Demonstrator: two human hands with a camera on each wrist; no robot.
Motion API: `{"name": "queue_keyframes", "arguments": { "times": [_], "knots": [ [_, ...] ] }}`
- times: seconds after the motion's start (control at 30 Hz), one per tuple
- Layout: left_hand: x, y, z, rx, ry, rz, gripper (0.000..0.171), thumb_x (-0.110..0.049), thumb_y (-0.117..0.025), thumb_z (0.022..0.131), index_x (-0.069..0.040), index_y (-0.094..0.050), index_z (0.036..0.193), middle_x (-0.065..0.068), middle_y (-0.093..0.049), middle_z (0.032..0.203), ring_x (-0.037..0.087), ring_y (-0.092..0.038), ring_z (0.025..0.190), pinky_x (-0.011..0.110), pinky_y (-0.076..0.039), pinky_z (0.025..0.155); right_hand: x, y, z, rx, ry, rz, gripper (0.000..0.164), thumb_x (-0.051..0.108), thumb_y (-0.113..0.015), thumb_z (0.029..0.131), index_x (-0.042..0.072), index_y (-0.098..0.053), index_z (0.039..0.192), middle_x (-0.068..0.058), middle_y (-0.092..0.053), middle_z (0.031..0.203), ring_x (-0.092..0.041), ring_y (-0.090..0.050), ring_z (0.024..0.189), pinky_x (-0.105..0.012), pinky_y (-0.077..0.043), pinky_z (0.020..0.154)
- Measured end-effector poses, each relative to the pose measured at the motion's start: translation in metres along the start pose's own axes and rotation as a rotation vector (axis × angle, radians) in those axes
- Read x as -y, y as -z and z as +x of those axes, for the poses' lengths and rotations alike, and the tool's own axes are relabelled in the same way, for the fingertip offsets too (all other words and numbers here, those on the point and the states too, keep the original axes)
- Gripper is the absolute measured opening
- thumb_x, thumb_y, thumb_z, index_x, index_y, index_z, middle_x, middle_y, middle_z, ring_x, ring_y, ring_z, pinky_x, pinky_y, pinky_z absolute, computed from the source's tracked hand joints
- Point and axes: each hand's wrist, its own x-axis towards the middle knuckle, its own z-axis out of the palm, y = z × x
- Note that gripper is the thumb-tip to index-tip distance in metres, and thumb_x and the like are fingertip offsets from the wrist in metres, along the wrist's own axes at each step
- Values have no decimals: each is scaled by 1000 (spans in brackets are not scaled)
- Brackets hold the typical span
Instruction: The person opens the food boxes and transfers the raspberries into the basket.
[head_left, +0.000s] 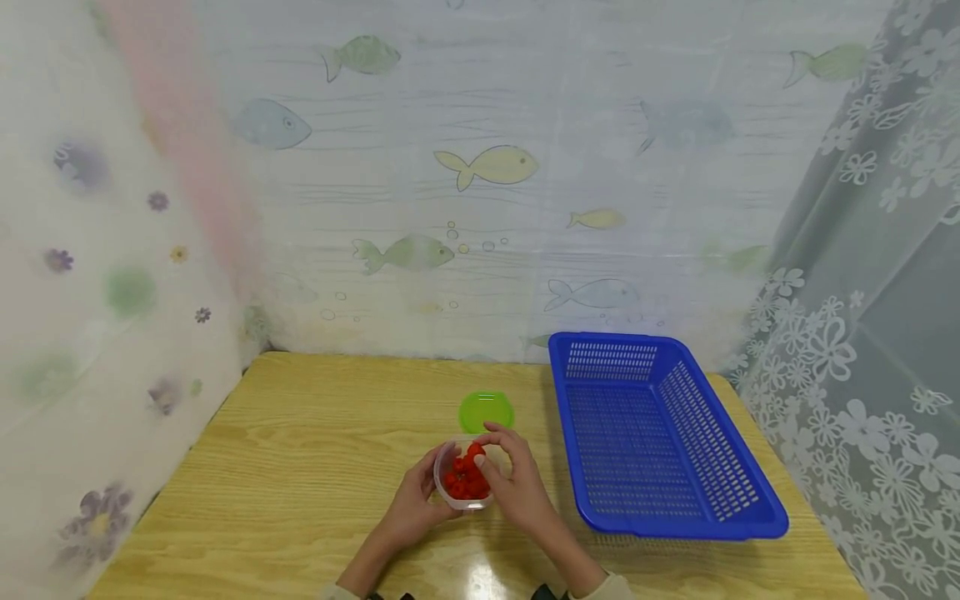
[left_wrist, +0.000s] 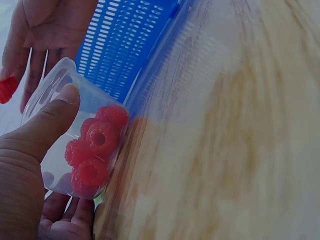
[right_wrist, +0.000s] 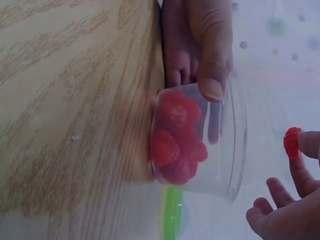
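A clear plastic tub (head_left: 442,475) with several red raspberries (left_wrist: 101,138) in its bottom stands on the wooden table. My left hand (head_left: 416,498) grips the tub's side, its thumb over the wall near the rim and its other fingers around the far side. Above the open tub, my right hand (head_left: 516,483) pinches one raspberry (right_wrist: 292,143) between thumb and fingertip; its remaining fingers are spread apart. Just behind the tub lies a round green lid (head_left: 486,412).
On the right of the table (head_left: 315,433) stands a large blue plastic basket (head_left: 678,533) with slotted walls. Behind the table hangs a curtain (head_left: 480,100) printed with fish, and a grey flowered curtain (head_left: 885,375) borders the right side.
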Motion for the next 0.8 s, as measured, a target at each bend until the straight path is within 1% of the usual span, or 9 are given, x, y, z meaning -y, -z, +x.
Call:
{"name": "queue_keyframes", "arguments": {
  "times": [0.13, 0.23, 0.27, 0.37, 0.47, 0.6, 0.67, 0.73, 0.8],
  "knots": [
    [-2, 0, 1, -8, 22, -1, 93, -2, -87, 75, 4, -37, 153, 26, -49, 150, 34, -42, 144, 13, -36, 110, 3, 1, 1, -10, -10, 44, 16, 10, -67, 98, 15, -68, 113, -15, -57, 143, -41, -43, 141, -70, -28, 115],
    [-4, -1, 0, -11, 41, 0, 94, -1, -88, 75, 3, -37, 153, 24, -49, 151, 33, -40, 145, 13, -35, 111, 8, 3, 1, -12, -15, 70, 17, 9, -67, 97, 15, -68, 113, -10, -61, 138, -37, -48, 138, -66, -31, 116],
    [-5, -1, 0, -13, 47, -2, 94, -1, -88, 74, 2, -37, 153, 23, -49, 151, 33, -40, 145, 13, -34, 111, 10, 3, 1, -10, -15, 80, 17, 8, -67, 97, 14, -68, 113, -10, -62, 135, -35, -50, 136, -63, -33, 116],
    [-5, -2, 0, -10, 40, -2, 93, -1, -87, 75, 3, -37, 153, 25, -48, 151, 39, -39, 145, 13, -35, 111, 16, 6, 1, -6, 3, 98, 18, 7, -68, 97, 11, -68, 114, -10, -66, 126, -30, -55, 129, -53, -40, 115],
    [-5, -2, -1, -9, 26, -10, 91, 0, -87, 76, 5, -37, 152, 27, -48, 150, 42, -39, 143, 13, -35, 111, 21, 10, 1, 11, 31, 116, 19, 6, -68, 96, 7, -67, 115, -11, -67, 119, -23, -58, 122, -40, -46, 111],
    [-6, -2, -2, -12, 6, -15, 90, 1, -86, 76, 6, -37, 152, 28, -48, 149, 44, -39, 143, 13, -35, 111, 28, 17, 2, 47, 67, 141, 20, 6, -67, 96, 2, -66, 116, -13, -67, 115, -17, -60, 118, -29, -47, 108],
    [-6, -2, -1, -12, 2, -12, 90, 1, -86, 76, 6, -38, 152, 27, -49, 149, 44, -39, 143, 13, -35, 111, 33, 22, 3, 72, 82, 144, 20, 5, -66, 97, 1, -66, 116, -14, -67, 115, -17, -60, 118, -28, -47, 108],
    [-6, -2, -1, -11, 4, -8, 90, 1, -86, 76, 5, -38, 152, 27, -49, 150, 43, -39, 143, 13, -35, 111, 37, 27, 4, 101, 71, 134, 20, 7, -66, 97, 2, -66, 117, -13, -67, 115, -16, -59, 118, -28, -47, 108],
    [-6, -2, 0, -12, 17, -8, 91, 0, -87, 75, 4, -38, 152, 26, -49, 150, 40, -40, 144, 14, -35, 112, 42, 33, 4, 128, 60, 119, 20, 8, -66, 98, 2, -66, 117, -13, -66, 116, -17, -59, 119, -32, -47, 108]
  ]
}}
